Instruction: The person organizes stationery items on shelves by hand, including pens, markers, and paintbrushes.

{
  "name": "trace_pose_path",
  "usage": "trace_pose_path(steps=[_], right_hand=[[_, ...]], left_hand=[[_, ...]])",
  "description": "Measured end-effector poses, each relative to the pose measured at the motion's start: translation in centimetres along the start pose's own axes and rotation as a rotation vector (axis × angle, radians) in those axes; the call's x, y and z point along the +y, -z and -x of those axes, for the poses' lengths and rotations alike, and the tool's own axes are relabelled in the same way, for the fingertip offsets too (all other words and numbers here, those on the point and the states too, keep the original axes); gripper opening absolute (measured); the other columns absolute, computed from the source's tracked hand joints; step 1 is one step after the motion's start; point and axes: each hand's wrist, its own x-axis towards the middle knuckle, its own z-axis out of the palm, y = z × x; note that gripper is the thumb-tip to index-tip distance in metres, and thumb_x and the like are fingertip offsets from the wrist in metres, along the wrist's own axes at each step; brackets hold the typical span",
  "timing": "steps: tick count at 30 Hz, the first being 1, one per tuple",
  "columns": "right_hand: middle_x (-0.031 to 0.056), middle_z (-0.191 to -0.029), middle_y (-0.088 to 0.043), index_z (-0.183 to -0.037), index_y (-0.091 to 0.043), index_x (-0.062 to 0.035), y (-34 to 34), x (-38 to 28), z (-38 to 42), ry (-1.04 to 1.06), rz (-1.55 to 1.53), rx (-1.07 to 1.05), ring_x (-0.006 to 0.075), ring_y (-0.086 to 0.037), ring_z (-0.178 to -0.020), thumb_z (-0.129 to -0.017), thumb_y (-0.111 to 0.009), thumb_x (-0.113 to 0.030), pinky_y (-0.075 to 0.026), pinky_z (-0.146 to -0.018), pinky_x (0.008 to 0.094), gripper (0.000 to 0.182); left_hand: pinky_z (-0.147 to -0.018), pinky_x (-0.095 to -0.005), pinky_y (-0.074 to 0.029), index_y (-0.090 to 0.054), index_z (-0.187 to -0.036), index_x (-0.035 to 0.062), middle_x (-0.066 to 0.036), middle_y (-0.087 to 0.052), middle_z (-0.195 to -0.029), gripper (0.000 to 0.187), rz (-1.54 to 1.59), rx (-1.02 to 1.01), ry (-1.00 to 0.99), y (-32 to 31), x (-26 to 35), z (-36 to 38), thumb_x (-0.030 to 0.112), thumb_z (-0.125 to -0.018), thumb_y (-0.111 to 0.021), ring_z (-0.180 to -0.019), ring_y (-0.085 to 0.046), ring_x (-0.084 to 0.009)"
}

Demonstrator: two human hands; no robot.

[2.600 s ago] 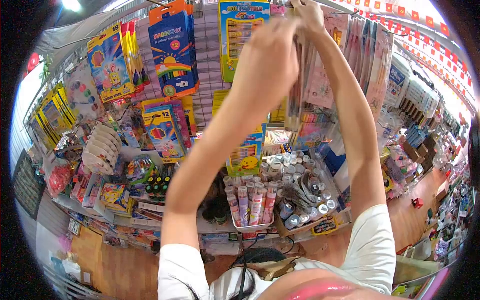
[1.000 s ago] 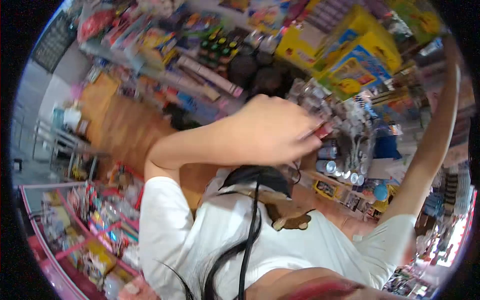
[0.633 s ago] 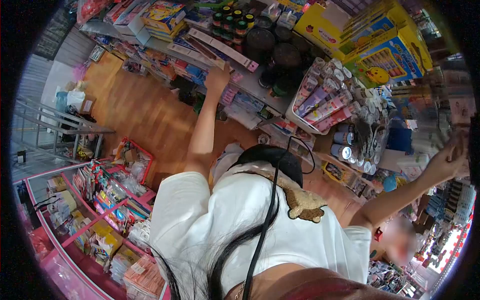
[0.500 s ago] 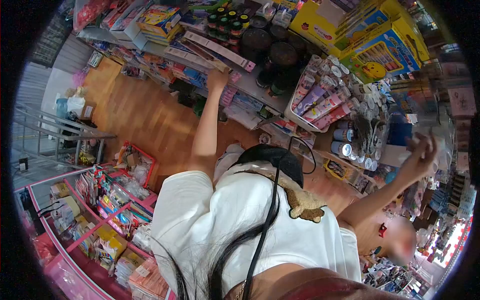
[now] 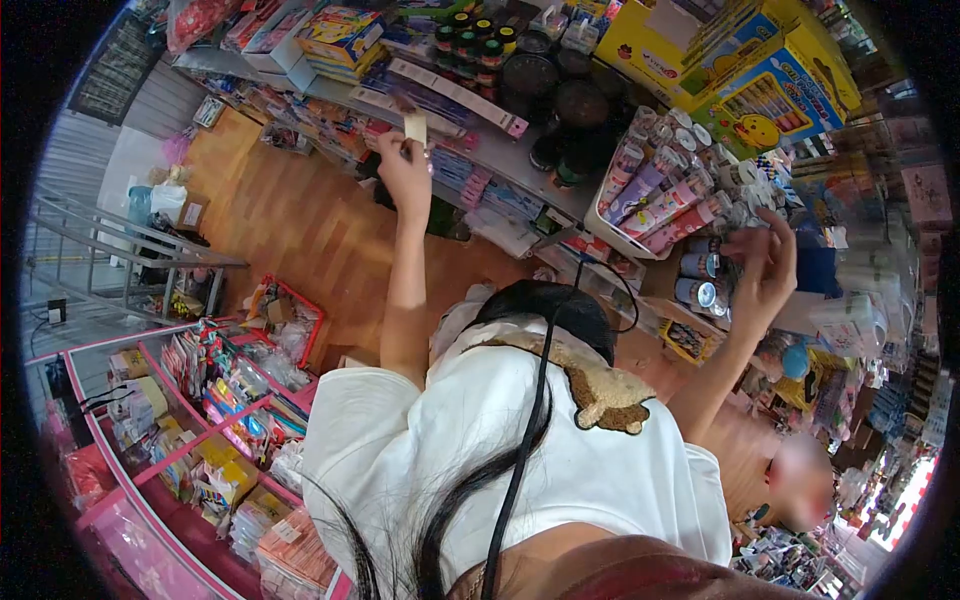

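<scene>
My left hand (image 5: 405, 185) is raised at the front edge of a stocked shelf, its fingers closed on a brush (image 5: 415, 128). The brush has a pale flat handle and a dark, blurred end. Just beyond it lie long flat boxes (image 5: 450, 95). My right hand (image 5: 768, 268) is lifted on the other side with fingers apart, and I see nothing held in it. Close to that hand stand small lidded jars (image 5: 697, 292) and a white bin (image 5: 612, 225) of colourful tubes (image 5: 668, 205). The fingers of the right hand are partly smeared by motion.
Yellow and blue boxes (image 5: 770, 110) stand at the back right, beside dark round containers (image 5: 580, 105). A pink-framed display case (image 5: 130, 475) full of packets is at lower left. A red basket (image 5: 315, 335) sits on the wooden floor (image 5: 270, 215). Another person (image 5: 800, 485) is at lower right.
My left hand has pulled back and left from the flat boxes, with the brush now held more upright. My right hand has swung left and inward towards the jars and tubes.
</scene>
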Motion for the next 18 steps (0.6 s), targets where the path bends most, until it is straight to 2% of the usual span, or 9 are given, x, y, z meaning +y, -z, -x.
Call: trace_pose_path(steps=[1, 2, 6, 8, 10, 12, 14, 16, 18], right_hand=[[0.0071, -0.074, -0.06, -0.106, -0.055, 0.0007, -0.7, -0.8, 0.0, 0.005, -0.009, -0.046, 0.0082, -0.057, -0.063, -0.091, -0.046, -0.006, -0.046, -0.056, 0.0216, 0.018], [0.0069, -0.073, -0.061, -0.104, -0.055, 0.0008, -1.5, -1.5, 0.0, 0.01, -0.017, -0.091, 0.0083, -0.057, -0.062, -0.091, -0.046, -0.005, -0.046, -0.055, 0.0215, 0.017], [0.0062, -0.071, -0.061, -0.099, -0.058, -0.0003, -3.6, -3.2, 0.0, 0.064, -0.046, -0.251, 0.008, -0.059, -0.062, -0.088, -0.048, -0.002, -0.045, -0.057, 0.0207, 0.015], [0.0077, -0.072, -0.061, -0.1, -0.059, -0.0031, -4.5, -4.2, 0.2, 0.146, -0.012, -0.327, 0.0106, -0.06, -0.064, -0.083, -0.051, 0.0, -0.046, -0.059, 0.0233, 0.019], [0.0081, -0.073, -0.062, -0.1, -0.059, -0.0044, -5.8, -4.8, 0.7, 0.196, -0.068, -0.378, 0.013, -0.061, -0.065, -0.081, -0.053, 0.0, -0.046, -0.059, 0.0248, 0.02], [0.0112, -0.087, -0.063, -0.104, -0.058, -0.0045, -6.8, -5.8, 1.3, 0.234, -0.087, -0.546, 0.0218, -0.062, -0.078, -0.081, -0.058, -0.011, -0.048, -0.066, 0.0305, 0.024], [0.0137, -0.101, -0.06, -0.11, -0.055, -0.004, -7.9, -6.0, 1.2, 0.573, -0.003, -0.66, 0.029, -0.057, -0.091, -0.081, -0.06, -0.029, -0.045, -0.078, 0.0371, 0.039], [0.0156, -0.107, -0.057, -0.115, -0.052, -0.0038, -8.7, -5.3, 2.4, 0.568, -0.08, -0.774, 0.0335, -0.052, -0.099, -0.08, -0.059, -0.041, -0.041, -0.084, 0.04, 0.052], [0.0168, -0.1, -0.059, -0.11, -0.054, -0.0019, -8.7, -4.6, 3.5, 0.484, -0.14, -0.869, 0.0339, -0.056, -0.093, -0.08, -0.06, -0.038, -0.043, -0.08, 0.039, 0.048]], left_hand=[[-0.054, -0.0283, -0.045, -0.044, -0.092, -0.001, -0.015, -0.061, -0.082, 0.011, 0.074, -0.016, 0.015, 1.2, 1.5, 0.5, 0.005, -0.086, -0.052, -0.068, -0.062, -0.0191], [-0.049, -0.0219, -0.043, -0.043, -0.099, -0.0005, -0.013, -0.06, -0.087, 0.012, 0.185, -0.088, 0.083, 2.5, 5.3, 1.2, 0.005, -0.089, -0.049, -0.073, -0.066, -0.0192], [-0.05, -0.0186, -0.043, -0.052, -0.1, -0.0007, -0.008, -0.062, -0.08, 0.015, 0.217, -0.234, 0.159, 7.2, 11.6, 1.2, 0.009, -0.089, -0.052, -0.062, -0.062, -0.0126], [-0.052, -0.0187, -0.045, -0.061, -0.095, -0.0004, -0.006, -0.062, -0.077, 0.014, 0.149, -0.466, 0.191, 9.8, 15.5, 1.3, 0.007, -0.085, -0.058, -0.059, -0.059, -0.009], [-0.054, -0.019, -0.046, -0.064, -0.091, -0.0004, -0.005, -0.062, -0.074, 0.011, -0.005, -0.767, 0.105, 11.5, 18.8, 1.5, 0.007, -0.083, -0.06, -0.059, -0.057, -0.0067], [-0.054, -0.0209, -0.046, -0.064, -0.089, -0.0002, -0.005, -0.062, -0.073, 0.011, -0.062, -0.937, -0.068, 11.4, 21.9, 1.8, 0.006, -0.081, -0.061, -0.059, -0.059, -0.0087], [-0.055, -0.0226, -0.047, -0.064, -0.086, -0.0004, -0.006, -0.063, -0.074, 0.01, -0.085, -1.075, -0.269, 10.1, 23.6, 2.1, 0.005, -0.079, -0.061, -0.06, -0.06, -0.0113], [-0.056, -0.0243, -0.048, -0.064, -0.082, -0.001, -0.008, -0.065, -0.078, 0.008, -0.064, -1.182, -0.498, 8.0, 24.6, 2.1, 0.004, -0.077, -0.061, -0.062, -0.06, -0.0145], [-0.059, -0.0279, -0.048, -0.063, -0.084, 0.0007, -0.009, -0.064, -0.079, 0.009, -0.07, -1.242, -0.612, 5.9, 25.5, 2.2, 0.007, -0.078, -0.061, -0.065, -0.062, -0.02]])
